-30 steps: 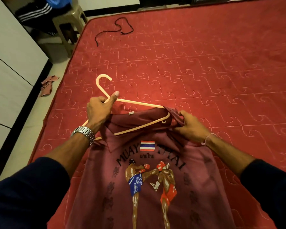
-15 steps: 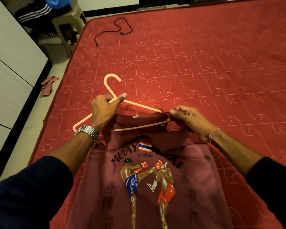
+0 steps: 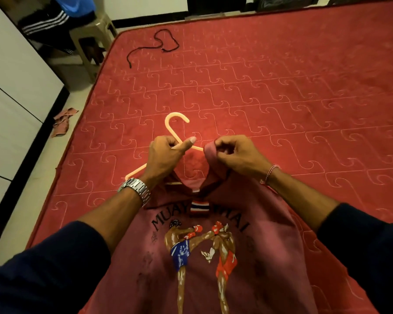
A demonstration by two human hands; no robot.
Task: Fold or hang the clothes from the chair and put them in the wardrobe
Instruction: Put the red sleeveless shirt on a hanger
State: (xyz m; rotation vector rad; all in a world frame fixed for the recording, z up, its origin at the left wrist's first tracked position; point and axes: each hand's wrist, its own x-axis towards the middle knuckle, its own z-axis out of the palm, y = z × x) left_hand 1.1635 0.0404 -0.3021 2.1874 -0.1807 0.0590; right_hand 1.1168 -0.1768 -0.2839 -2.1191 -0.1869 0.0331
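1. Maroon cotton T-shirt with boxer print [image 3: 225,257] lies on the red quilted mattress [image 3: 281,98].
2. Left hand [image 3: 166,159], grip closed round the cream plastic hanger [image 3: 176,130].
3. Right hand [image 3: 236,155] pinches the collar.
4. Judged: hanger half in; wardrobe step pending; dark clothes remain on the plastic chair [image 3: 89,32].

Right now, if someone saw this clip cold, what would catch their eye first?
Probably the maroon T-shirt printed with two kickboxers, spread low and centre on the red quilted mattress. Just above it, the left hand grips a pale peach plastic hanger while the right hand pinches the shirt's neckline. A thin black cord lies at the mattress's far edge.
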